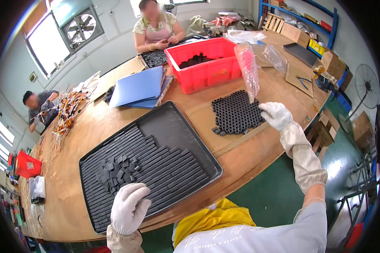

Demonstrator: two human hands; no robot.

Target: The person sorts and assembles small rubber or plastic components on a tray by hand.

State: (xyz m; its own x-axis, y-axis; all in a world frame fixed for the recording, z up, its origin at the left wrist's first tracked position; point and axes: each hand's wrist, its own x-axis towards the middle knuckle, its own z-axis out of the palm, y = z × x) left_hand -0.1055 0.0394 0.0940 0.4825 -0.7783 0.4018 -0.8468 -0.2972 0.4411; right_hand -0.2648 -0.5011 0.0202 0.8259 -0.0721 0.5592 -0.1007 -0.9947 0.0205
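Note:
My left hand [130,207], in a white glove, hovers over the near edge of a black tray [173,120]. Its fingers are loosely bent, with the thumb apart and nothing seen between. Rows of narrow black strips [173,168] fill much of the tray, and a loose heap of short black pieces [121,168] lies on them. My right hand [276,115], also gloved, reaches to the right edge of a block of upright black tubes [236,111]. Its fingertips are pinched together; whatever they hold is hidden. Beside them a clear plastic bag of pink items [250,71] leans upright.
Behind the tubes stands a red crate [207,74] of black pieces. Blue sheets [137,86] lie left of it. Pliers [303,82] rest on cardboard at the right. One person [156,29] works across the table, another [42,107] at the far left.

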